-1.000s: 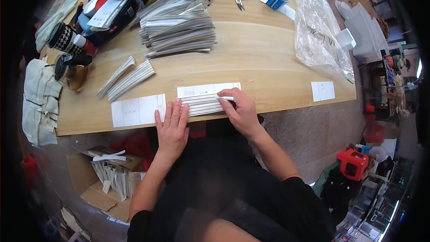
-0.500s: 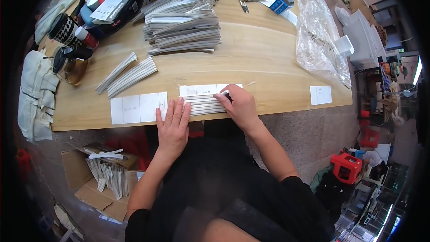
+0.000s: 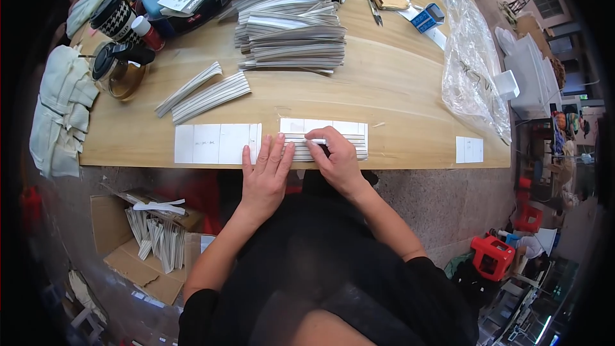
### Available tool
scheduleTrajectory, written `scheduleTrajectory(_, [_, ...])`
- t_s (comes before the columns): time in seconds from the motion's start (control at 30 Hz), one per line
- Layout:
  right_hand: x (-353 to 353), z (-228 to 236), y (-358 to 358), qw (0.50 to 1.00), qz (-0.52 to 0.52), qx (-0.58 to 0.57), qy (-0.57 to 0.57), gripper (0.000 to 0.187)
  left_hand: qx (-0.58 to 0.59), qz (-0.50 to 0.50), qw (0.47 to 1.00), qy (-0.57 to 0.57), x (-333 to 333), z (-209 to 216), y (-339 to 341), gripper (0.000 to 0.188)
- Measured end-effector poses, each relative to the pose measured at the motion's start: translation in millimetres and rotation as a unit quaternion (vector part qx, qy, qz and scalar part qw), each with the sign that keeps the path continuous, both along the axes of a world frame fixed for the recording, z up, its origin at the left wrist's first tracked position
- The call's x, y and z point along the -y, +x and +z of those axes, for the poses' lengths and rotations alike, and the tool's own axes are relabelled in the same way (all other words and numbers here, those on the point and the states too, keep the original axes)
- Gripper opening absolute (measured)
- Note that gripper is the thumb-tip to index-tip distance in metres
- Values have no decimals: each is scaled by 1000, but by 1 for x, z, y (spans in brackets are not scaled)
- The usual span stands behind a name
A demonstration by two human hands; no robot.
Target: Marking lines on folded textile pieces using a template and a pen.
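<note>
A small stack of folded white-and-grey card strips (image 3: 349,144) lies at the near edge of the wooden table (image 3: 397,83). My left hand (image 3: 266,176) lies flat with fingers spread, pressing on the stack's left end. My right hand (image 3: 333,157) rests on the middle of the stack, fingers curled over a small white piece. To the left of my left hand sits a flat white creased sheet (image 3: 214,143).
A tall pile of the same folded strips (image 3: 291,29) sits at the table's middle, two loose bundles (image 3: 205,93) nearer left. A clear plastic bag (image 3: 474,64) lies right, cups and bottles (image 3: 122,25) far left, a cardboard box of strips (image 3: 154,240) on the floor.
My right hand has slid left along the stack, from its right end toward the middle. My left hand has stayed pressed on the left end.
</note>
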State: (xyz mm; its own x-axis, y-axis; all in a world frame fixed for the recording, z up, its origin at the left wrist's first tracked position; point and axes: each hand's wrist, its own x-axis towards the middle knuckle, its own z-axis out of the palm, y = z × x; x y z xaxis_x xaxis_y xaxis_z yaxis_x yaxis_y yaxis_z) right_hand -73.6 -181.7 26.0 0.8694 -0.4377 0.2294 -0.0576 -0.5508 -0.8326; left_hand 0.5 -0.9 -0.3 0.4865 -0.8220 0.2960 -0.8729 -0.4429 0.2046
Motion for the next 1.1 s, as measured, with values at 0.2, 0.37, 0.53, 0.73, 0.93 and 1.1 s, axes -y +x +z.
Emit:
scheduleTrajectory(0.2, [-1, -1, 9, 994, 8, 8, -109, 11, 13, -2, 1000, 6, 0, -1, 1, 57])
scheduleTrajectory(0.37, [22, -3, 19, 962, -99, -60, 248, 18, -48, -3, 998, -44, 8, 15, 5, 52])
scheduleTrajectory(0.53, [37, -37, 25, 977, 94, -21, 191, 21, -60, -1, 994, -87, 35, 23, 24, 16])
scheduleTrajectory(0.73, [50, 5, 40, 922, -42, 46, 381, 17, 85, 197, 972, -99, -51, 5, 132, 15])
scheduleTrajectory(0.93, [101, -6, 84, 978, -170, 57, 105, 28, 126, 273, 950, -79, -97, -6, 166, 35])
scheduleTrajectory(1.1, [121, -18, 110, 972, -209, 44, 95, 23, 109, 173, 969, -140, -70, 6, 131, 46])
